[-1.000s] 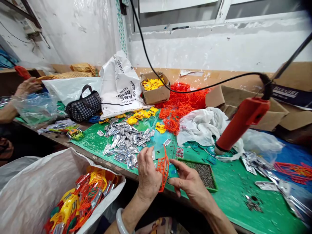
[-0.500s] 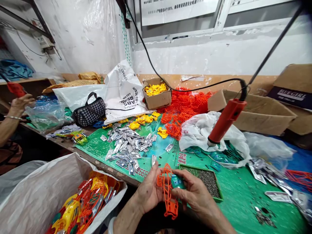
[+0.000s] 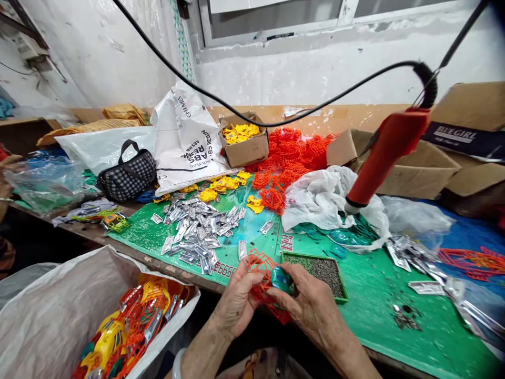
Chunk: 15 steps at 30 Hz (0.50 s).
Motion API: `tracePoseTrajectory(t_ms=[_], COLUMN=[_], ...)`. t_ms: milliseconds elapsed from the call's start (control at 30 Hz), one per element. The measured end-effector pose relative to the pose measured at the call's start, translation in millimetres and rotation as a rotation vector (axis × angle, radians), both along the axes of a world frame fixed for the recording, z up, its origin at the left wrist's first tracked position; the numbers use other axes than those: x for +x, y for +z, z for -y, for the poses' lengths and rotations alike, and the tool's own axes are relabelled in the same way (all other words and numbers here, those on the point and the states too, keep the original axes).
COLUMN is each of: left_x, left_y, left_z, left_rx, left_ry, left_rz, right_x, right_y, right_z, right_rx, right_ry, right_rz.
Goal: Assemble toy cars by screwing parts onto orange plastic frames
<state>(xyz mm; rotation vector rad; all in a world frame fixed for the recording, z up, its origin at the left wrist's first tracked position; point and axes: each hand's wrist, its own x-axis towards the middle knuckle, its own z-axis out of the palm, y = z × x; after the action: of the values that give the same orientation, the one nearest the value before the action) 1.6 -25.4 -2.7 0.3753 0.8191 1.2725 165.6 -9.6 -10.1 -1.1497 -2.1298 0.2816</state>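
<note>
Both hands are together over the bench's front edge. My left hand [image 3: 238, 296] is closed on an orange plastic frame [image 3: 261, 259], an open lattice piece tilted between the hands. In my right hand [image 3: 305, 295] is a teal plastic part [image 3: 281, 278], pinched between thumb and fingers against the frame's side. Fingers hide much of both pieces. Just beyond the hands lies a green tray of small dark screws [image 3: 329, 276]. A silver piece [image 3: 242, 249] rests on the bench by my left fingertips. Above and to the right hangs a red electric screwdriver [image 3: 389, 158], touched by neither hand.
Silver pieces [image 3: 197, 229] are heaped on the green bench top [image 3: 136, 231]. An open white sack [image 3: 35, 316] with yellow and orange assemblies stands at front left. Orange frames [image 3: 292, 155], yellow parts and cardboard boxes [image 3: 414, 171] line the back. A co-worker's hand [image 3: 8, 173] shows far left.
The orange frame has gone from upright to tilted, and my left fingers have closed further round it. The view has shifted; the hanging screwdriver appears nearer and farther right.
</note>
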Motion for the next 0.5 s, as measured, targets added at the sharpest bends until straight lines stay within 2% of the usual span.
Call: tracePoseTrajectory(t_ms=[233, 500], left_x=[12.3, 23.7], left_y=[4.2, -4.3], left_z=[0.3, 5.2], left_rx=[0.068, 0.05], left_ry=[0.054, 0.115], left_rz=[-0.042, -0.054], right_x=[-1.4, -17.4], right_y=[-5.5, -0.7], right_z=[4.0, 9.4], right_rx=[0.153, 0.283], right_ry=[-0.131, -0.225], right_rz=[-0.134, -0.032])
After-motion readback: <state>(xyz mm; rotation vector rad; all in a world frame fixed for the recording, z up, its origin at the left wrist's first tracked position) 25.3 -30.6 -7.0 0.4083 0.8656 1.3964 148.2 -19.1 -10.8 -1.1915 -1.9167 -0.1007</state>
